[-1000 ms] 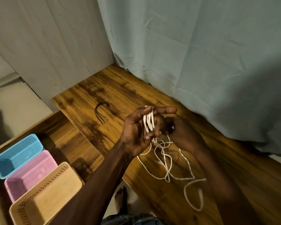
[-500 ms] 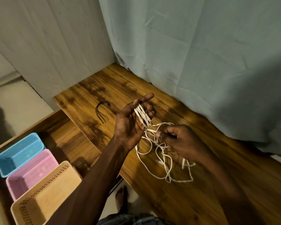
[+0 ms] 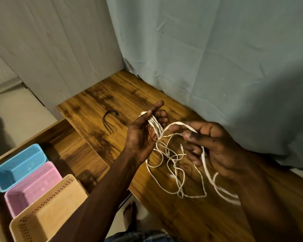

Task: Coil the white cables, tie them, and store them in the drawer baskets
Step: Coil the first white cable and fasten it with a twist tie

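Several loops of white cable lie across the left hand's half-spread fingers; right hand fingers pinch its strand.

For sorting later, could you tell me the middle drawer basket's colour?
Pink; the middle basket shows in the head view.

Wood-grain desk – brown, streaky, slight sheen. Same finish inside drawer. Plastic baskets – blue, pink, tan – perforated walls, matt. White cables smooth, prob. rubbery. Cloth curtain, grey-blue, creased, matt. Thin black ties, material unclear.
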